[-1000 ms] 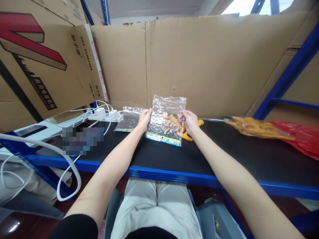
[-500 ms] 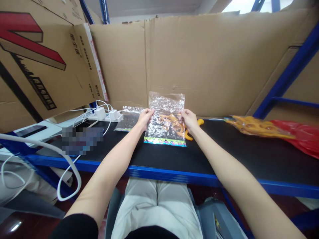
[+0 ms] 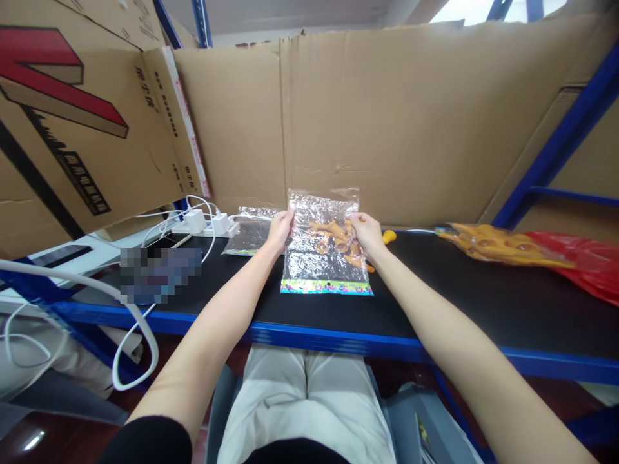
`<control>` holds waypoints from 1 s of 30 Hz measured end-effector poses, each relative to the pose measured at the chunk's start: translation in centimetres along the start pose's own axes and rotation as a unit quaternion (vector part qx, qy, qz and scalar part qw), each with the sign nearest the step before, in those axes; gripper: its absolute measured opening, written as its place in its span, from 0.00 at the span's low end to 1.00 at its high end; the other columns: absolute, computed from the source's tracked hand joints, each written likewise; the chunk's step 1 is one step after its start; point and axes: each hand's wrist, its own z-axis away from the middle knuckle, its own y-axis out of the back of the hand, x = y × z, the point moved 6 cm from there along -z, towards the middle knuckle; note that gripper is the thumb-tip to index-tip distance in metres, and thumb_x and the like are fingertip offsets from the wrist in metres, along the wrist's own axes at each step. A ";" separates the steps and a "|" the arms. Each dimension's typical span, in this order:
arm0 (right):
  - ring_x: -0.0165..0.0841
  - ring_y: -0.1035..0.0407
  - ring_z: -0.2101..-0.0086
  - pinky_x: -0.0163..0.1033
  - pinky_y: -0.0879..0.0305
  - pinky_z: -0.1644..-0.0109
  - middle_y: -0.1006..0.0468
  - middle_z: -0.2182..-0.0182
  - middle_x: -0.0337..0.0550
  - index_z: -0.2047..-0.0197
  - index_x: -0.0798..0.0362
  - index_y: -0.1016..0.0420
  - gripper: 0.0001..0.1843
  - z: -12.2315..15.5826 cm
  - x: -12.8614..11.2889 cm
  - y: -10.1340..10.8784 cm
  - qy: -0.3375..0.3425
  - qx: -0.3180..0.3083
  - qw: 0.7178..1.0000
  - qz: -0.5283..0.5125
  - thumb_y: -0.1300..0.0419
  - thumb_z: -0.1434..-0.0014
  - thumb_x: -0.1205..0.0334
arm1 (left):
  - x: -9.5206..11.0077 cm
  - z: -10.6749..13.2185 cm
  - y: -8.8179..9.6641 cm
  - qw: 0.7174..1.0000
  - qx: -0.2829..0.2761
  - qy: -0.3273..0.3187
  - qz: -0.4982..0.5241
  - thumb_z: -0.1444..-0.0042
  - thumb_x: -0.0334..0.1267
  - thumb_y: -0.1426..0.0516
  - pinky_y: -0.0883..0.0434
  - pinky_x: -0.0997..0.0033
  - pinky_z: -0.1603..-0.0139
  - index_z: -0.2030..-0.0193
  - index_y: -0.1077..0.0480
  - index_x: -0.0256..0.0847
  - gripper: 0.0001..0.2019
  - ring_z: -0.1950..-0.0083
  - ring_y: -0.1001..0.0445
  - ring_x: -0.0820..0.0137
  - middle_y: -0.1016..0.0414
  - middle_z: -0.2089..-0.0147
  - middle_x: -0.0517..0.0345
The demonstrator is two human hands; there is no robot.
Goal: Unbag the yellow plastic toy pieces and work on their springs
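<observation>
Clear bag (image 3: 323,261) over black shelf (image 3: 464,290), cardboard (image 3: 411,116) behind, left fingers (image 3: 289,220) and right fingers (image 3: 356,222) pinching.

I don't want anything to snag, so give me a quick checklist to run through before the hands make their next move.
1. Left hand grips the clear bag by its left edge: ok.
2. Right hand grips the clear bag near its right edge: ok.
3. Clear bag's mouth open: cannot tell from this view.
4. Orange pieces fully in sight: not ok; some show only through the clear bag.
5. Left hand apart from the second bag: cannot tell; they overlap in view.
6. Red bag apart from the right hand: ok, off to the right.
</observation>
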 end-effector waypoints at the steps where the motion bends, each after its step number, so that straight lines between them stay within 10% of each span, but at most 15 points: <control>1: 0.24 0.51 0.87 0.32 0.54 0.83 0.43 0.89 0.28 0.71 0.50 0.31 0.18 0.0 0.0 0.0 0.002 0.002 1.000 0.001 0.36 0.50 0.44 | 0.1 0.0 0.2 1.000 0.014 -0.009 -0.019 0.42 0.44 0.42 0.51 0.78 0.82 0.78 0.40 0.39 0.18 0.85 0.48 0.81 0.45 0.84 0.68; 30: 0.23 0.49 0.86 0.32 0.50 0.83 0.41 0.87 0.29 0.74 0.51 0.31 0.18 -0.5 0.2 1.2 -0.031 0.065 0.995 -0.071 0.32 0.55 0.47 | 1.5 0.6 0.3 0.993 0.044 -0.074 -0.085 0.44 0.45 0.40 0.56 0.77 0.87 0.70 0.28 0.38 0.12 0.90 0.49 0.80 0.48 0.90 0.71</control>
